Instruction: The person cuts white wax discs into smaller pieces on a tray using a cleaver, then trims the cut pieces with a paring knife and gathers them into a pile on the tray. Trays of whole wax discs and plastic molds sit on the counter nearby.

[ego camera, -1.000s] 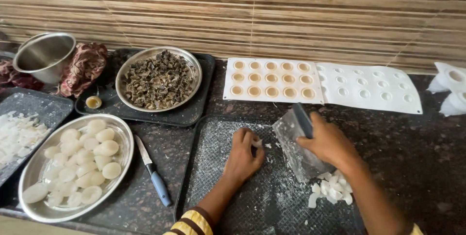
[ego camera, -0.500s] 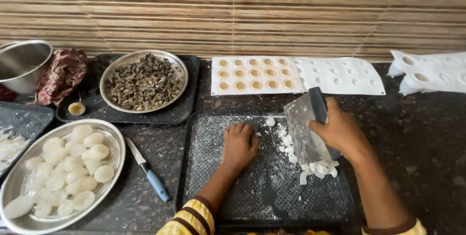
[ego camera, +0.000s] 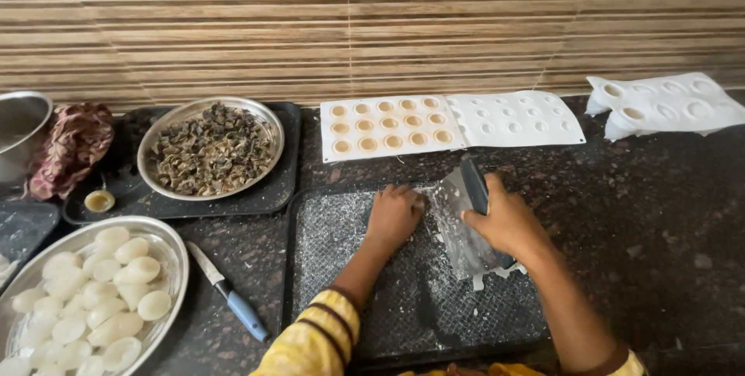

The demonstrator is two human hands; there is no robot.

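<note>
My right hand (ego camera: 506,221) grips the dark handle of a flat metal scraper (ego camera: 464,228), its blade edge down on a black textured tray (ego camera: 411,306). Small white chopped pieces (ego camera: 497,273) lie under and beside the blade. My left hand (ego camera: 394,213) rests palm down on the same tray, just left of the scraper, with fingers closed together and nothing in it. White crumbs dust the tray around both hands.
A white silicone mould (ego camera: 450,124) with some filled cavities lies behind the tray, another mould (ego camera: 667,104) at far right. A steel plate of dark pieces (ego camera: 209,149), a plate of white rounds (ego camera: 85,298), a blue-handled knife (ego camera: 229,293), a steel bowl (ego camera: 19,124) and a cloth (ego camera: 74,147) sit left.
The scraper and my right hand have moved left toward my left hand, pushing the white pieces along the tray. The camera view has shifted slightly.
</note>
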